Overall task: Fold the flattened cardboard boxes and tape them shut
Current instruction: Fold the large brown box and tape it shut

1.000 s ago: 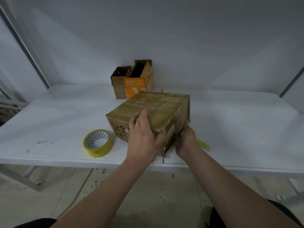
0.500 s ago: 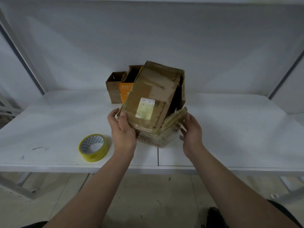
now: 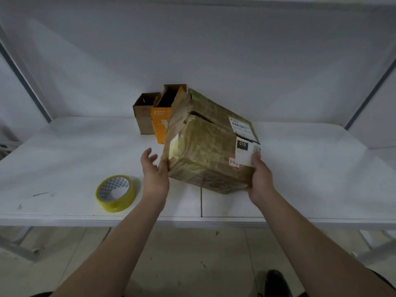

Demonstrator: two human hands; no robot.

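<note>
Cardboard box [image 3: 205, 146] — held tilted over the table [image 3: 64, 157], loose flap [image 3: 177, 121] at left end. Right hand [image 3: 260, 179] clamped round near corner; left hand [image 3: 154, 172] fingers apart, only touching flap. Risk: single grip slipping on glossy tape — box dropping. Tape roll [image 3: 115, 192] alongside.

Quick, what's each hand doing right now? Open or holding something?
Left hand: open, fingers spread, touching the cardboard box on its left side.
Right hand: grips the cardboard box at its lower right corner.
</note>
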